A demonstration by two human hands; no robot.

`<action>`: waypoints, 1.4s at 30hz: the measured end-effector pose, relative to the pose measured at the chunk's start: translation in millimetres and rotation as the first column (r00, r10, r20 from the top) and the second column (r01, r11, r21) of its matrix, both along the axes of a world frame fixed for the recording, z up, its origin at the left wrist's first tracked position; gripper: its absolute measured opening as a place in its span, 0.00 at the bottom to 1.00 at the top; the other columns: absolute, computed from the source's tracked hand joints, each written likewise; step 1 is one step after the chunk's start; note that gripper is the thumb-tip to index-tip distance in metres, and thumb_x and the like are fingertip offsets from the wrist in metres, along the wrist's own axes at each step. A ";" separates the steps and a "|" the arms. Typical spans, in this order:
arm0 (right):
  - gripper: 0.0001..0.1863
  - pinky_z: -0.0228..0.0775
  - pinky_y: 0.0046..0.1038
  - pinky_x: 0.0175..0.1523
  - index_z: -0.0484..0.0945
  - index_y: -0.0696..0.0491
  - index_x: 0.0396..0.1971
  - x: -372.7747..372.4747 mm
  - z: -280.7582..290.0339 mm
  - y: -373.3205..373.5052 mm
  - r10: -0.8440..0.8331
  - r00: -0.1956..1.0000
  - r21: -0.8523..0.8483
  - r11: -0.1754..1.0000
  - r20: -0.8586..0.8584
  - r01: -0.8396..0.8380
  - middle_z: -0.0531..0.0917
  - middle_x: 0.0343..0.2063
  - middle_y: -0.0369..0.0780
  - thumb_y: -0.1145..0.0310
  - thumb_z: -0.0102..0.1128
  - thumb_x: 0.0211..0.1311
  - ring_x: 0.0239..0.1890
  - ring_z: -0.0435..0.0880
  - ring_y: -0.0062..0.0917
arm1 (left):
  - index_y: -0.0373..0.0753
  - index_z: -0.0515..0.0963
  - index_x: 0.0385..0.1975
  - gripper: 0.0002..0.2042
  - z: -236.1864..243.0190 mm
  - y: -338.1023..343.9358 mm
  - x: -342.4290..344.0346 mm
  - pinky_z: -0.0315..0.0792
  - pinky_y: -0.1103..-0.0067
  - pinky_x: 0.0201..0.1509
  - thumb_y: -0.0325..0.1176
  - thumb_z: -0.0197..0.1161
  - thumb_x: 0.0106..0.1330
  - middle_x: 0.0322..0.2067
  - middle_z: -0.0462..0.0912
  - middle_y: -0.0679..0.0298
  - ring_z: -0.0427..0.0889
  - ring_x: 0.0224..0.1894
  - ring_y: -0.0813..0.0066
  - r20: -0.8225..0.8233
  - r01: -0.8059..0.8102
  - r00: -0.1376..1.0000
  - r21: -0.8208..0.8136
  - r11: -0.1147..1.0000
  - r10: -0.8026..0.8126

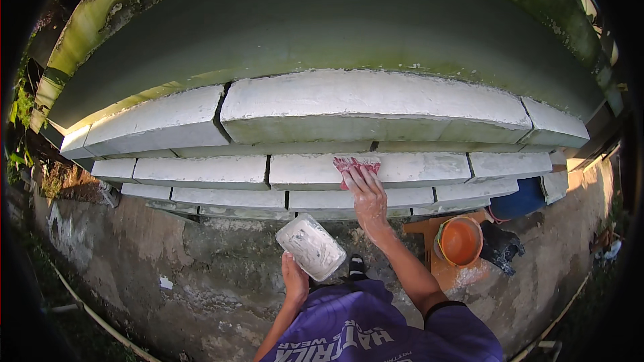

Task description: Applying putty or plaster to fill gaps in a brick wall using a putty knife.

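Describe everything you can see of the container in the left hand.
The container is a shallow, rectangular tray with rounded corners, pale and plastic-looking. Whitish paste is smeared across its inside, with greyer patches. It is held above the ground, turned diagonally in the picture, with the left hand gripping its lower-left edge.

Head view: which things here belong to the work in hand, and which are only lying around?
Part of the work:
red cloth, under the right hand
white-smeared tray, in the left hand
pale block, beneath the cloth

Seemingly just lying about:
orange bucket, possibly useful
blue container
dark crumpled item
white scrap
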State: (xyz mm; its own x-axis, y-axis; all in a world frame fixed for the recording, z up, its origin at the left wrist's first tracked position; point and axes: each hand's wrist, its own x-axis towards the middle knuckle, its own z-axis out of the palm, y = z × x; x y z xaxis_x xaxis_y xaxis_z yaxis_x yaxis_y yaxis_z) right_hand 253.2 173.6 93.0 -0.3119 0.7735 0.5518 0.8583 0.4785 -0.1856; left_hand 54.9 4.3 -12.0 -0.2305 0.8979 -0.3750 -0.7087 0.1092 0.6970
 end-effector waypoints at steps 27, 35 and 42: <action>0.26 0.67 0.40 0.66 0.79 0.53 0.55 90.8 6.3 -14.5 0.045 0.989 0.137 0.990 -0.142 -0.025 0.80 0.56 0.40 0.79 0.57 0.52 0.61 0.76 0.36 | 0.39 0.58 0.68 0.24 3.9 16.4 21.5 0.65 0.64 0.70 0.45 0.43 0.79 0.65 0.68 0.56 0.70 0.66 0.61 -0.043 0.175 0.984 0.011 0.985 -0.174; 0.28 0.66 0.42 0.67 0.80 0.53 0.53 104.6 -7.7 -43.6 0.034 0.993 -0.022 0.999 -0.117 -0.036 0.80 0.57 0.40 0.84 0.57 0.47 0.62 0.75 0.37 | 0.36 0.59 0.67 0.23 24.8 38.1 44.8 0.65 0.62 0.70 0.43 0.36 0.80 0.64 0.69 0.54 0.71 0.65 0.60 -0.010 0.084 0.996 0.012 0.996 -0.084; 0.08 0.77 0.27 0.39 0.80 0.61 0.43 106.3 10.2 -84.8 -0.218 0.668 -0.283 0.959 -0.711 0.011 0.87 0.32 0.44 0.77 0.57 0.66 0.32 0.86 0.29 | 0.35 0.57 0.69 0.25 16.1 53.2 80.9 0.61 0.65 0.72 0.44 0.36 0.80 0.65 0.68 0.54 0.69 0.67 0.60 -0.074 0.082 0.994 0.002 0.997 -0.082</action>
